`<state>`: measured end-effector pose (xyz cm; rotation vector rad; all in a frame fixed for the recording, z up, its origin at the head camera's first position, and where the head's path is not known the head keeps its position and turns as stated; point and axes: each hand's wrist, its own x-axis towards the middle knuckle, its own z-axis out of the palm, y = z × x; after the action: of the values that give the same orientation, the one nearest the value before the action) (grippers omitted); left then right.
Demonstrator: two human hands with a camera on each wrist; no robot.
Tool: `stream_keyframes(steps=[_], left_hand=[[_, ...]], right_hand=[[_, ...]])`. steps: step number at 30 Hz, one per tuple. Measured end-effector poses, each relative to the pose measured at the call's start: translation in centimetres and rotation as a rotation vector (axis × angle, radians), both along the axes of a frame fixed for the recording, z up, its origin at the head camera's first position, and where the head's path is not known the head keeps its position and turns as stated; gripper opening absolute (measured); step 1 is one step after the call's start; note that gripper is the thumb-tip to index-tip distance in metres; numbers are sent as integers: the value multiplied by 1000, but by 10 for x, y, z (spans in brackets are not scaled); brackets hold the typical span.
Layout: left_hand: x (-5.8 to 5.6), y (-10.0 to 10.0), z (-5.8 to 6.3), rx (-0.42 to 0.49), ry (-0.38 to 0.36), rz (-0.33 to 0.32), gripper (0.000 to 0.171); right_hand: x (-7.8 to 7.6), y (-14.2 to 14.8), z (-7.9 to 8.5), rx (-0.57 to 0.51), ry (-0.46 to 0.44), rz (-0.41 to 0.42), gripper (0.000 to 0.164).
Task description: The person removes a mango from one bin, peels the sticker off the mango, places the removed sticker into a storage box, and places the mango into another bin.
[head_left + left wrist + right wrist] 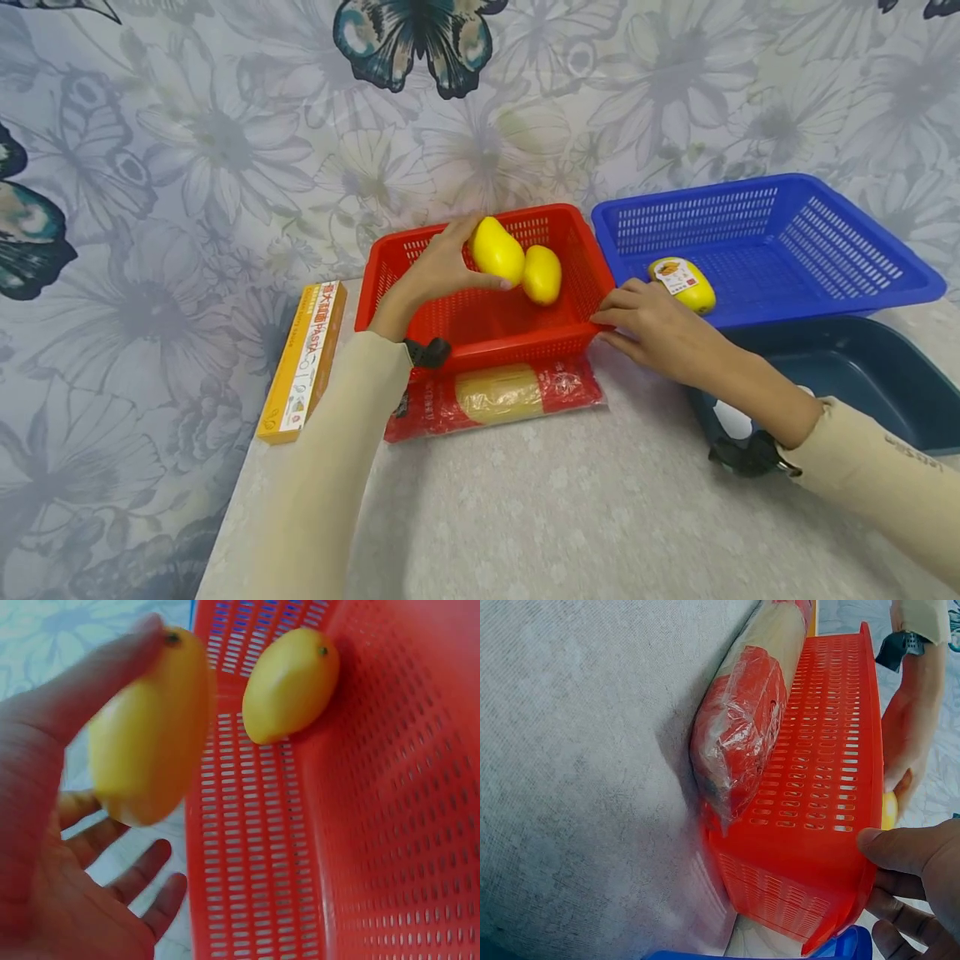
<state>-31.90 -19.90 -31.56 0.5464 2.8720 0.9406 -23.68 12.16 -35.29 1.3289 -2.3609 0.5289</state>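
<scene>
My left hand (441, 268) holds a yellow mango (497, 248) between thumb and fingers, above the red basket (517, 343). In the left wrist view the thumb lies along that mango (150, 742), and several fingers are spread below it. A second mango (543, 277) lies inside the red basket. My right hand (660, 329) grips the basket's right front corner; in the right wrist view its thumb (896, 847) is on the rim and the fingers are behind. Close by, a mango with a white label (693, 292) lies in the blue basket (750, 275).
A red bag of noodles (495, 396) lies against the red basket's front. On the left is a yellow pasta box (303, 358). Below the blue basket stands a dark teal basin (840, 358), partly behind my right arm, with something white (732, 419) in it.
</scene>
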Motion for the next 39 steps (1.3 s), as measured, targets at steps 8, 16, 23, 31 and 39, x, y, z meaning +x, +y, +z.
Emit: stream_keyframes(steps=[8,16,23,31,39], left_hand=[[-20,6,-7,-85,-125,-27,113],[-32,10,-14,-207,-240,-35,111],[-38,11,-22,-317,-445,-48,108],[-41,16,-23,-315,-443,-77,110],[-35,12,-12,-281,-402,-60,104]], right_hand=[[-2,1,-3,-5,-16,-10,25],[-1,1,-7,-14,-27,-13,25],[-1,3,-6,1,-54,-50,27],[-2,4,-4,-23,-56,-49,27],[-2,4,-8,-29,-55,-45,25]])
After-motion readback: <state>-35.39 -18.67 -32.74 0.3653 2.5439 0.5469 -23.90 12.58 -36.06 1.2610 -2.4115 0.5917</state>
